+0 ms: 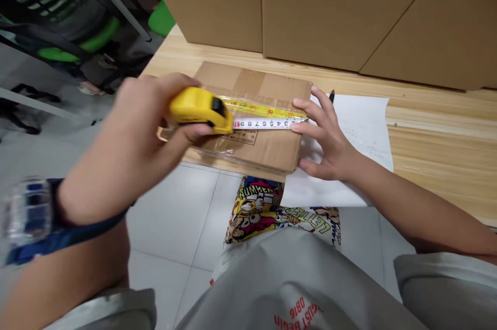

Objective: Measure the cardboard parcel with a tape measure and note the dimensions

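A flat cardboard box (272, 148) lies near the table's front left edge, with clear tape and a printed label on top. My left hand (151, 123) is closed around a yellow tape measure (200, 107), held over the left part of the box. From its mouth the white numbered blade (264, 124) runs right across the box top. Along it lies a yellow strip (256, 108) with red marks. At the box's right edge, my right hand (328, 138) holds the blade's end under its fingertips, its thumb against the box's near right corner.
A sheet of paper (361, 123) with faint writing sticks out from under my right hand, a black pen (332, 96) at its top edge. Large cardboard boxes (318, 9) line the back of the wooden table (435, 148). To the left are chairs with green seats (93, 34).
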Tool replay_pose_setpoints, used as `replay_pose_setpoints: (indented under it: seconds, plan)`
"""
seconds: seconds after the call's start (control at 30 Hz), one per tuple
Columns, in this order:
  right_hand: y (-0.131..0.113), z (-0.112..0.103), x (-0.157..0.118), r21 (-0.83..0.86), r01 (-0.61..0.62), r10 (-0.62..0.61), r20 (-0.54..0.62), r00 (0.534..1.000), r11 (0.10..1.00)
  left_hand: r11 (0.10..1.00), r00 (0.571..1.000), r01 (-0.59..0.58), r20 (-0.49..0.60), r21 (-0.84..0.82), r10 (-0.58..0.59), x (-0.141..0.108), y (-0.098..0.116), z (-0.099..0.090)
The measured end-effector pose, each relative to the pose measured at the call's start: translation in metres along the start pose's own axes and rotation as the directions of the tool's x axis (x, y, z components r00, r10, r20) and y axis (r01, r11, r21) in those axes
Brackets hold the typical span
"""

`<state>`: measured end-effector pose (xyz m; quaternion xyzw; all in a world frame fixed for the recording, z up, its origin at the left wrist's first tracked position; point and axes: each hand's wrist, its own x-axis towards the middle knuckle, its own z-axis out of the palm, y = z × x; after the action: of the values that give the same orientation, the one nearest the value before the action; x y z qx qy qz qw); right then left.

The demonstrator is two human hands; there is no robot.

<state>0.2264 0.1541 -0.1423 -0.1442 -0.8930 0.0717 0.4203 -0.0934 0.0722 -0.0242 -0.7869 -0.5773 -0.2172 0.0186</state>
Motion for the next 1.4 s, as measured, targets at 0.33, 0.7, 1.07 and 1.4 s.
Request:
replay_pose_setpoints:
  seconds: [0.33, 0.7, 1.07, 1.4]
  plan:
    - [0.009, 0.004, 0.0, 0.0, 0.082, -0.082, 0.004, 0.997, 0.997, 0.983, 0.983, -0.181, 0.039, 0.026, 0.18, 0.023, 0.088, 0.011]
    - [-0.016, -0.005, 0.003, -0.204, 0.137, -0.141, -0.01, 0.99, 0.969, 0.961, 0.978, 0.203, 0.015, 0.189, -0.21, 0.057, 0.066, 0.01]
    - [-0.024, -0.004, 0.006, -0.345, 0.255, -0.261, 0.029, 0.965, 0.904, 0.929, 0.965, 0.158, 0.149, 0.335, -0.217, 0.047, 0.073, 0.017]
    - [-0.022, 0.003, 0.0, -0.368, 0.159, -0.164, 0.018, 0.986, 0.916, 0.948, 0.995, 0.036, 0.076, 0.317, -0.063, 0.0, 0.063, 0.0]
